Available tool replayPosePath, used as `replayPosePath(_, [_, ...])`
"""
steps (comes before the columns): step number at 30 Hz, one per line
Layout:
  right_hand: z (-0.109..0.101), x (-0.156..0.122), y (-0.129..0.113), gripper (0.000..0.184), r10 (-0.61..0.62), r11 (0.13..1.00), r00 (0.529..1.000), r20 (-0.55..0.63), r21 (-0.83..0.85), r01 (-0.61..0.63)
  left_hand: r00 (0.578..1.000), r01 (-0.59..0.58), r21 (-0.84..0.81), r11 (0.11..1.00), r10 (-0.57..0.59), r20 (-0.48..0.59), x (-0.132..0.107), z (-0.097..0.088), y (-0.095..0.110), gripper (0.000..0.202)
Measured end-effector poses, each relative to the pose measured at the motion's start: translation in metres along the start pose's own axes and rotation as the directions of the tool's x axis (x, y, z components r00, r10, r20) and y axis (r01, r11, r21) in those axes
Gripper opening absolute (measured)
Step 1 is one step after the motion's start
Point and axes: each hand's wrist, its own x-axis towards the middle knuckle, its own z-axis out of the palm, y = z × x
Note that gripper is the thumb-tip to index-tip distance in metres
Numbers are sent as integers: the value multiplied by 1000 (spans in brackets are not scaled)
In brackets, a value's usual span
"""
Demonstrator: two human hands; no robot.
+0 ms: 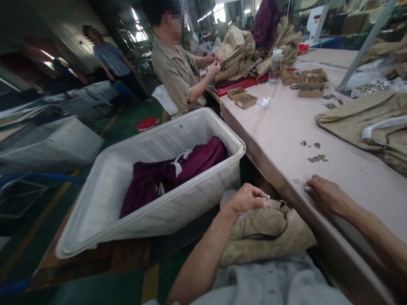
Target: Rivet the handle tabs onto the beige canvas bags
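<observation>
A tan bag [270,228] with a dark-edged opening rests on my lap. My left hand [246,200] is closed on its upper edge, thumb and fingers pinched together. Over the near edge of the pink-covered table [276,140], my right hand [327,195] has its fingertips pressed together. Something thin sticks out by them, too small to name, and a bit of white shows at one fingertip. Just beyond that hand lies a small pile of metal pieces [318,158], with a few more loose pieces [317,145] behind it.
To the left stands a large white bin [152,144] holding purple bags [203,159]. Small boxes of metal parts [246,100], a plastic bottle [275,65] and another tan bag [375,123] are on the table. A co-worker [178,63] handles something beside a tan heap [237,51].
</observation>
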Motion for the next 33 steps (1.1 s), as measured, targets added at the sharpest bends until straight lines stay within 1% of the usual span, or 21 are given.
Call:
replayPosePath(2, [2,0,-6,18,-3,1000,1000,-4,-21,3,1000,12,-33,999,-12,1,0,3,2,43])
replayPosePath(4, [-3,-1,-21,15,-21,999,999,-39,45,23,1000,26,-67,997,-26,1,0,7,5,43])
replayPosePath(7, [-16,-2,-61,13,-82,967,992,-99,234,103,999,35,-102,994,-37,-16,1,13,7,43])
replayPosePath(10, [-24,-4,-105,13,-170,903,980,-105,381,198,999,41,-121,992,-45,-30,1,18,11,43])
replayPosePath(12, [-22,-5,-125,14,-208,887,973,-100,399,231,998,50,-126,991,-54,-27,1,20,13,43])
replayPosePath(13, [-19,-5,-130,15,-216,892,971,-105,384,240,998,53,-128,990,-57,-25,1,22,14,43])
replayPosePath(15, [-14,-5,-134,15,-220,913,968,-124,323,249,998,54,-132,990,-58,-28,1,24,14,43])
replayPosePath(18, [-11,-4,-133,15,-224,934,963,-150,249,256,997,47,-146,988,-54,-47,2,27,14,41])
replayPosePath(22, [-14,-2,-134,15,-247,939,955,-166,202,278,996,48,-167,985,-59,-63,5,30,12,40])
replayPosePath(25, [-14,-2,-137,16,-260,934,950,-175,203,293,995,38,-169,985,-52,-81,5,31,12,40])
replayPosePath(27, [-13,-2,-139,16,-242,920,947,-209,262,293,995,21,-152,988,-36,-98,2,31,12,43])
replayPosePath(29, [-12,-1,-142,16,-203,885,951,-232,372,280,993,9,-141,990,-26,-118,-2,31,11,46])
replayPosePath(33, [-17,6,-152,18,-146,772,962,-229,582,256,985,10,-122,992,-31,-169,-7,28,7,45])
